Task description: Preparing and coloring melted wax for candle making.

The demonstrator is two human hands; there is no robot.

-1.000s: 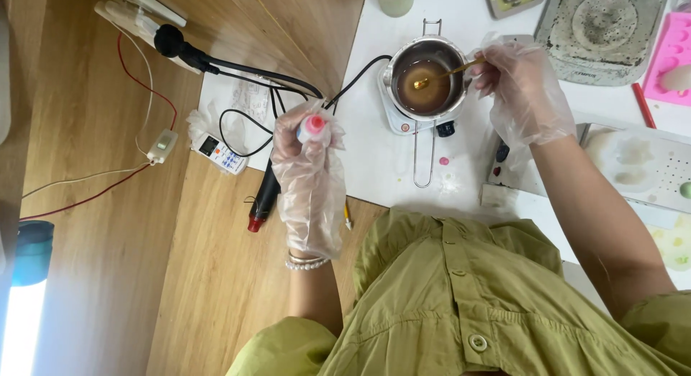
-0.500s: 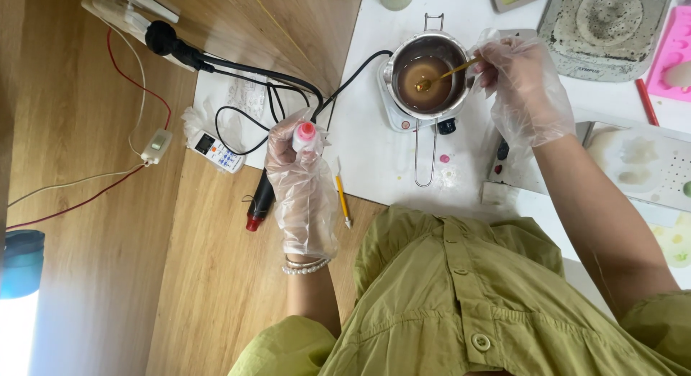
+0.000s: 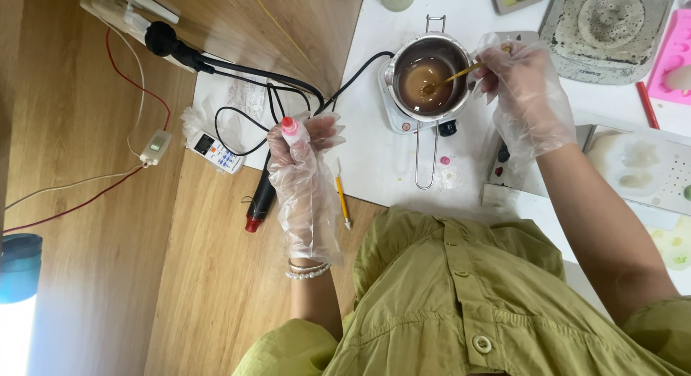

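Centrally, just left of frame middle: left hand (image 3: 306, 178) in a clear loose glove, fingers curled shut around a small bottle (image 3: 292, 131) with a red cap, held up over the near edge of the white desk (image 3: 374, 160). Only the cap and a bit of the pale body showing above the fist. Pearl bracelet (image 3: 308, 272) on that wrist.

Upper right of middle: right hand (image 3: 525, 88), gloved the same way, pinched closed on the end of a thin gold spoon (image 3: 450, 79) — bowl end dipped into brownish liquid inside a steel pot (image 3: 428, 74). Pot resting on a small white heater (image 3: 403, 117), black cable running off to the left; long wire handle of the pot pointing down the frame toward the body.

Just right of the left hand, flat on the desk: a yellow pencil (image 3: 342, 196). Below and left of that hand, partly off the desk edge: a black tool with a red tip (image 3: 259, 203). Further left, a white remote (image 3: 216, 153) on a sheet of paper, near tangled black leads.

Top right corner: grey tray (image 3: 612, 30) with a crusted round patch, pink mould (image 3: 673, 56) beside it. Right edge, lower down — a white mould (image 3: 648, 164) with pale shapes in it.

Bottom of frame: olive shirt (image 3: 461, 304) with buttons.
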